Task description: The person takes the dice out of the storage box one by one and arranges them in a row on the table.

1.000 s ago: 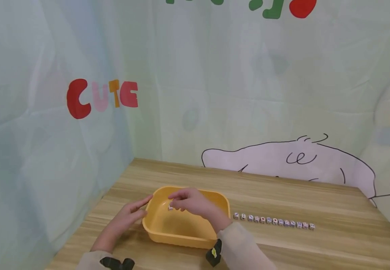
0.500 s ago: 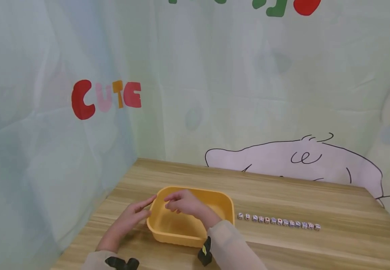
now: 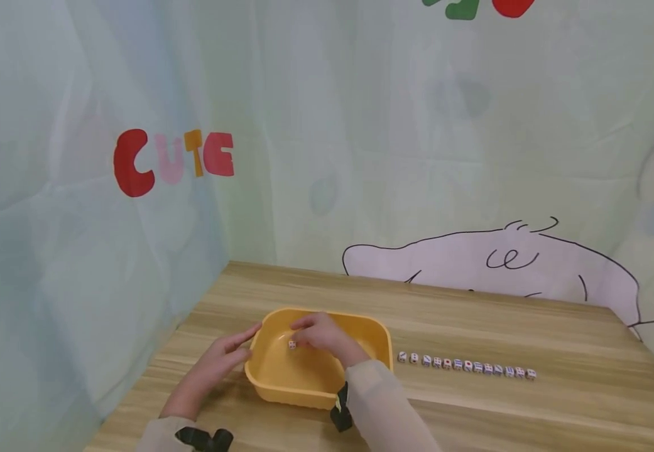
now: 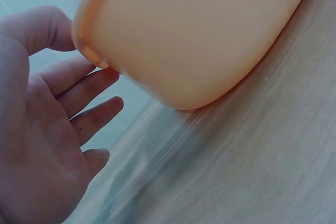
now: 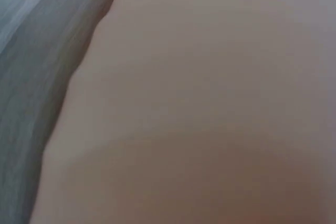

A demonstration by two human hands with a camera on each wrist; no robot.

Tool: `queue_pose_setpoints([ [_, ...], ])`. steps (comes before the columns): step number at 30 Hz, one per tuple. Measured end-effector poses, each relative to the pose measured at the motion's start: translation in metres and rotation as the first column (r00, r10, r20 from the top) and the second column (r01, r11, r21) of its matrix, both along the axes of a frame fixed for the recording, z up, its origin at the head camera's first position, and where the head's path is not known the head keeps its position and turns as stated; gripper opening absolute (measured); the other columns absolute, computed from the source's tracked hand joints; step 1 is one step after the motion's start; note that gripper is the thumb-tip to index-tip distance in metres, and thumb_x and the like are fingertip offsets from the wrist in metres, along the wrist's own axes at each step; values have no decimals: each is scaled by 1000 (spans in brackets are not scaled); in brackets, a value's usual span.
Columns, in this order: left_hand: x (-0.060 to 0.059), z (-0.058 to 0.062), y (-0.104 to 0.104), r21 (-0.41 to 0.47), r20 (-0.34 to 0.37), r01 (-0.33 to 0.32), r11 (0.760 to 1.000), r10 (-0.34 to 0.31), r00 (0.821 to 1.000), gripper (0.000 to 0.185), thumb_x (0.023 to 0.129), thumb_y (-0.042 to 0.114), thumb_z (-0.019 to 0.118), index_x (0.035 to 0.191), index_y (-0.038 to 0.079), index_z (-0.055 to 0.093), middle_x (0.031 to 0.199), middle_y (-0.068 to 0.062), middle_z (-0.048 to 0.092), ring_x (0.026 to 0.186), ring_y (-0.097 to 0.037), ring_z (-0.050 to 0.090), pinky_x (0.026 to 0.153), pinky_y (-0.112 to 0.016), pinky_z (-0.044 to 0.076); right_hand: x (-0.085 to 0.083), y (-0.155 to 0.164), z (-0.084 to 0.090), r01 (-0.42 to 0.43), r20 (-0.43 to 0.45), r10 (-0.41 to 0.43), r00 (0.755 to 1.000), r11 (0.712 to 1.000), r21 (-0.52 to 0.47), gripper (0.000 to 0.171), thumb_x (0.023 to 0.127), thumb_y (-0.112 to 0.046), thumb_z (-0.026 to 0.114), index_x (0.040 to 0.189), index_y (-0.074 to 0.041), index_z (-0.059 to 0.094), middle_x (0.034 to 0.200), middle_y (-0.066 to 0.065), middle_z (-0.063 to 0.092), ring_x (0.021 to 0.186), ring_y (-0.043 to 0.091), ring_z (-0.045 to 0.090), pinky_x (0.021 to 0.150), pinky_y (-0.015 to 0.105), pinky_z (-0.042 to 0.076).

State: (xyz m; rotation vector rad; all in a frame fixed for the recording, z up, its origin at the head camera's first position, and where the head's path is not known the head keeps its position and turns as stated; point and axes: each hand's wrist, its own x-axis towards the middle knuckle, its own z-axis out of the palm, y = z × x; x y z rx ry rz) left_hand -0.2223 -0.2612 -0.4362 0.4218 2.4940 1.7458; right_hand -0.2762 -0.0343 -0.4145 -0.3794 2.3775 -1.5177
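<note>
1. On my far left I see the left hand (image 3: 213,367) lying on the wooden table (image 3: 530,414), fingers straight and spread. Its fingertips (image 4: 105,72) touch the left outer rim of the tub; it grips nothing.
2. Next comes one yellow plastic tub (image 3: 281,383), rectangular with rounded corners, standing flat near the table's left front. From the left wrist view I see its outer wall (image 4: 199,30) just beside the open palm.
3. Inside the tub, toward its back left, I make out one small white die (image 3: 291,344) at the tips of the right hand.
4. The right hand (image 3: 323,336) reaches over the tub's near rim into it, fingers curled down around that die. It seems pinched between thumb and fingertips, though the die is too small for me to be sure of the contact.
5. The right wrist view gives me only a blurred tan surface, so it tells me nothing about the grip.
6. To the right of the tub, a single straight row of dice (image 3: 467,365) lies on the table, well apart from both hands. I count about thirteen, nearly touching one another.
</note>
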Motion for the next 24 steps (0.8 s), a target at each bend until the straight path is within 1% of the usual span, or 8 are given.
queue_pose_setpoints([
  [3,0,0,0,-7,-12,-2,1000,2,1000,56,89,12,55,142,1,44,146,-18,42,135,-40,37,107,-52,34,-1,2,-4,13,-5,-12,1000,1000,22,26,80,-6,72,105,4,70,68,-2,58,62,11,52,58,22,44],
  [6,-1,-1,0,-17,-17,-10,1000,10,1000,56,89,12,55,142,1,44,145,-17,43,135,-40,38,107,-52,34,-1,2,-6,8,-7,-8,1000,1000,24,24,80,-3,71,103,5,70,60,-2,54,57,10,50,53,19,41],
  [8,-2,-1,0,-22,-16,-13,1000,12,1000,55,89,13,55,142,2,45,145,-16,44,135,-39,38,107,-51,34,0,2,-6,1,-4,-1,1000,1000,27,23,81,-2,70,102,5,70,59,-2,53,55,9,49,52,18,39],
  [9,-3,-2,0,-22,-13,-15,1000,14,1000,55,89,12,55,142,2,45,145,-15,44,135,-38,38,107,-50,35,0,2,-6,-4,-1,4,1000,1000,30,22,81,-2,69,102,5,70,59,-2,53,55,9,49,51,18,39],
  [12,-4,-2,-1,-20,-18,7,1000,-7,1000,55,89,11,54,142,1,44,146,-16,42,135,-39,37,107,-50,35,0,2,-9,-14,9,14,1000,999,46,20,81,-2,69,101,4,70,61,-2,55,55,9,48,51,17,39],
  [16,-4,-3,-1,-11,-22,17,1000,-17,1000,56,89,11,54,143,0,43,146,-18,42,135,-39,36,106,-48,36,0,2,-11,-28,-1,28,1000,997,75,17,81,-3,70,98,2,71,63,-2,56,54,9,47,50,17,38],
  [21,-3,-3,-1,-13,-18,1,1000,-1,1000,55,89,11,54,142,1,44,146,-17,42,135,-38,36,106,-46,36,0,1,-11,-44,-4,44,999,995,91,17,82,-2,70,99,2,71,66,-2,58,54,10,48,49,18,38],
  [24,-3,-3,-1,-18,-21,-8,1000,7,1000,55,89,11,54,142,0,44,146,-17,42,135,-38,36,107,-49,33,0,0,-11,-53,-4,54,999,994,95,17,82,-2,69,99,2,71,67,-1,58,56,11,49,51,18,39],
])
